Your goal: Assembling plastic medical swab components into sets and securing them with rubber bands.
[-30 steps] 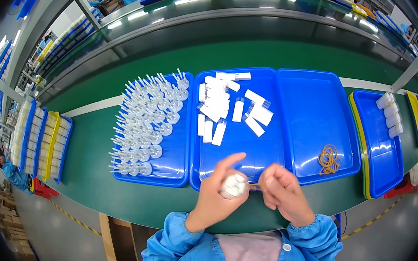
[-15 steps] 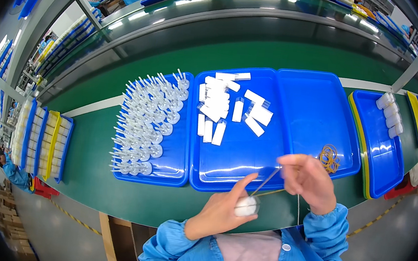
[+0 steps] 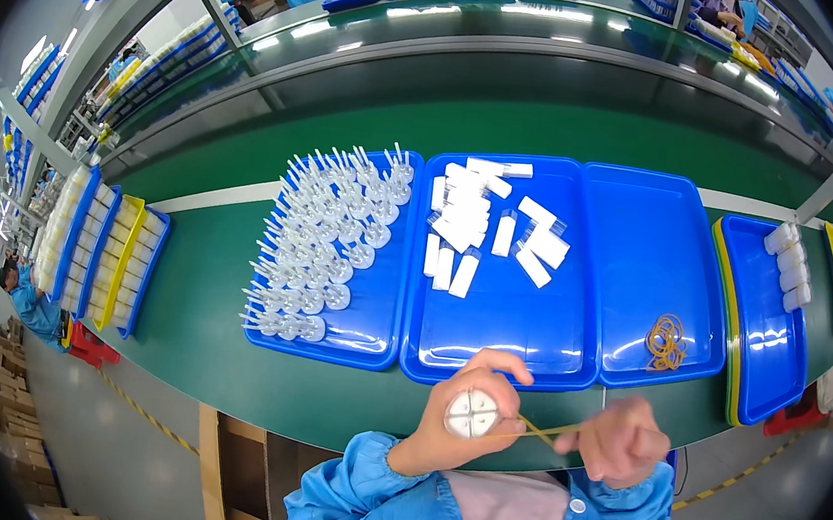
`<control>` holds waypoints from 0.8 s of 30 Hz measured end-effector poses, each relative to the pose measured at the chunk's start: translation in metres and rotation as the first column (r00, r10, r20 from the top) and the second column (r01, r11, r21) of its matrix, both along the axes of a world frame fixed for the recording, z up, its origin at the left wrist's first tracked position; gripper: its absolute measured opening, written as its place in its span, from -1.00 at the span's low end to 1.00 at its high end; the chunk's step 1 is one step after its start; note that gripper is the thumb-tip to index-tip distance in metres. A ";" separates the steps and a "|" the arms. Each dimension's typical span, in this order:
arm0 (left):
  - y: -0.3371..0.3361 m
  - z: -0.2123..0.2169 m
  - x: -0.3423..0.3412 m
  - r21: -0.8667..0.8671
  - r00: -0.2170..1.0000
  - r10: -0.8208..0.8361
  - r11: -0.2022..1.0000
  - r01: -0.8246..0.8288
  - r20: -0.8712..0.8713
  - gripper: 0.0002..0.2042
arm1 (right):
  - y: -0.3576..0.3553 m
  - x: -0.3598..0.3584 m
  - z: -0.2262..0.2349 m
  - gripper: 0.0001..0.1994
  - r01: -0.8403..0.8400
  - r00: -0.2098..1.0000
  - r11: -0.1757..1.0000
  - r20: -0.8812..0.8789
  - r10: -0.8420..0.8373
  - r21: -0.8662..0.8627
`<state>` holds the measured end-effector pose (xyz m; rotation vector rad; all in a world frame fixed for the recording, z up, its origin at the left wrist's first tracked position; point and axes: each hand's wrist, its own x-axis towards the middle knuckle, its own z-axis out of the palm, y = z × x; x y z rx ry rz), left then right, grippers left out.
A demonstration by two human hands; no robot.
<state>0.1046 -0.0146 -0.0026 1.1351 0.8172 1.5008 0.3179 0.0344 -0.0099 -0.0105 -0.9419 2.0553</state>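
Observation:
My left hand [image 3: 462, 415] grips a round bundle of white tubes [image 3: 472, 413], seen end-on, just below the front rim of the middle blue tray [image 3: 491, 322]. My right hand [image 3: 625, 443] pinches a yellow rubber band [image 3: 540, 432] that stretches from the bundle to its fingers. Both hands are over the green table's front edge, close to my chest. Loose white tubes [image 3: 484, 231] lie scattered at the back of the middle tray. A small heap of yellow rubber bands [image 3: 666, 341] lies in the right blue tray [image 3: 639, 241].
A left blue tray [image 3: 369, 341] holds several rows of clear pronged plastic parts [image 3: 323, 246]. Another blue tray with white bundles [image 3: 789, 266] stands at far right. Stacked trays [image 3: 102, 245] sit at far left. A raised shelf runs behind, with other people working beyond.
My left hand turned the bundle so its end faces me again. My right hand dropped lower and closer, pulling the rubber band out sideways from the bundle.

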 end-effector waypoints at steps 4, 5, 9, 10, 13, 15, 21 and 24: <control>0.001 -0.008 0.000 0.196 0.880 0.250 0.963 -0.184 -0.403 -0.66 | 0.000 -0.004 -0.004 -0.50 -0.160 0.967 0.913 0.126 0.221 -0.375; 0.001 -0.012 -0.001 0.221 0.804 0.284 0.956 -0.194 -0.523 -0.63 | 0.006 -0.010 -0.001 -0.46 -0.196 0.946 0.885 0.158 0.285 -0.422; 0.004 -0.024 -0.002 0.332 0.464 0.409 0.912 -0.241 -0.786 -0.32 | 0.012 -0.029 0.007 -0.41 -0.098 0.857 0.974 0.480 0.186 -0.202; 0.008 -0.027 -0.003 0.369 0.376 0.426 0.904 -0.216 -0.823 -0.22 | 0.010 -0.034 0.009 -0.40 -0.110 0.812 0.990 0.566 0.142 -0.091; 0.011 -0.015 0.009 0.339 0.324 0.378 0.925 -0.172 -0.867 -0.22 | 0.000 -0.042 0.006 -0.58 0.062 0.638 0.760 0.560 -0.528 0.647; 0.012 -0.020 0.012 0.243 0.301 0.264 0.964 -0.107 -0.916 -0.18 | 0.003 -0.036 0.007 -0.63 -0.018 0.549 0.588 0.499 -0.670 0.809; 0.001 -0.007 0.007 0.223 0.517 0.159 0.973 0.063 -0.841 -0.08 | 0.015 0.019 0.042 -0.64 0.097 0.344 0.600 0.539 -0.769 0.794; -0.006 0.001 -0.017 0.285 0.496 0.409 0.907 -0.309 -0.766 -0.36 | 0.046 0.089 0.051 -0.62 0.298 0.060 0.373 0.372 -0.926 0.879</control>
